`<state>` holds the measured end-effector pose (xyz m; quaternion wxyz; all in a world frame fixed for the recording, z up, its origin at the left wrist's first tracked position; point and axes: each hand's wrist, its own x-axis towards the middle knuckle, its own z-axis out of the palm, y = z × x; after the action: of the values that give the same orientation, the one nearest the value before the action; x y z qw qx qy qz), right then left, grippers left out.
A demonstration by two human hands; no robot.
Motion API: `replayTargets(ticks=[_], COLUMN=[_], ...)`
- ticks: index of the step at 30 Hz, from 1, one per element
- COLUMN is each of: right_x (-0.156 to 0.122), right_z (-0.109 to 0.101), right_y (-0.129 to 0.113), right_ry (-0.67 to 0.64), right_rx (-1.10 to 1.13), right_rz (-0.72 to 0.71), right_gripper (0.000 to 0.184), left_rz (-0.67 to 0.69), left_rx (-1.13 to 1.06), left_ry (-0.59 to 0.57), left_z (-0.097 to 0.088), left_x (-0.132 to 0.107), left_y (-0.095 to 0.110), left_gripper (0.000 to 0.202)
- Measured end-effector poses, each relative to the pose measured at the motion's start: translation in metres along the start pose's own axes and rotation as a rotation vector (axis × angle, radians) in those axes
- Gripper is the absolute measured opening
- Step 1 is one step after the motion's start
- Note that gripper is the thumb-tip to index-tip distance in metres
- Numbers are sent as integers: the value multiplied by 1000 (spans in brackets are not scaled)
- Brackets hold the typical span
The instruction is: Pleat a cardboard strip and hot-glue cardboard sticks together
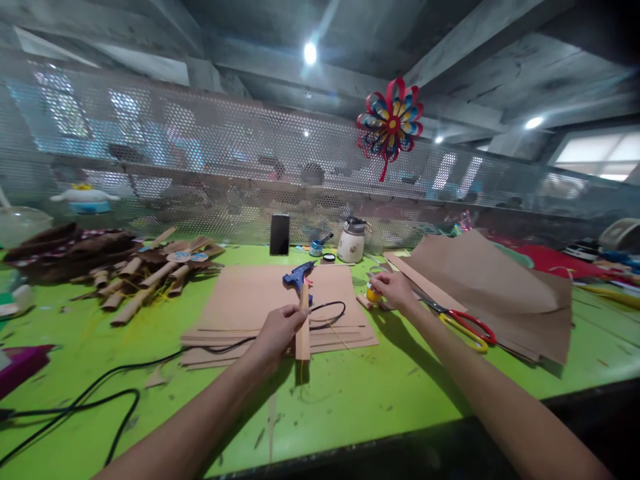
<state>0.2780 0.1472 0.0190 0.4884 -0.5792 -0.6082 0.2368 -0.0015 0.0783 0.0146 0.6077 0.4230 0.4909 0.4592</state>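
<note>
My left hand (283,333) is closed round a narrow folded strip of brown paper (303,343), held upright over the stack of brown paper sheets (240,293). A thin yellow string hangs from the strip's lower end. Just behind it, a blue glue gun (299,275) lies on the sheets, with a black cord trailing left. To the right of the stack, my right hand (393,289) pinches a small yellow object (373,293), whose exact kind I cannot make out. Small rolled paper pieces (364,302) lie under that hand.
Large scissors (463,327) with red and yellow handles lie right of my right hand, partly under brown paper (490,280). Rolled paper tubes (150,277) with yellow strings are piled left. A phone (279,235) and a white jar (351,241) stand along the perforated screen (225,160).
</note>
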Motion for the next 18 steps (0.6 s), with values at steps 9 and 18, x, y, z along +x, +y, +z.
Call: replayTargets(ticks=[9,18], right_x=[-3,-19], right_z=[14,32], right_y=[9,-14], right_ry=[63,-16], right_rx=[21,-31], right_rz=[-43,-86], right_gripper=[35,30], left_rz=[-5,1], left_rx=[-54,-106], left_ry=[-120,-67], left_z=[-3,2], left_x=[2,-7], left_y=[-7,2], left_gripper=[34,30])
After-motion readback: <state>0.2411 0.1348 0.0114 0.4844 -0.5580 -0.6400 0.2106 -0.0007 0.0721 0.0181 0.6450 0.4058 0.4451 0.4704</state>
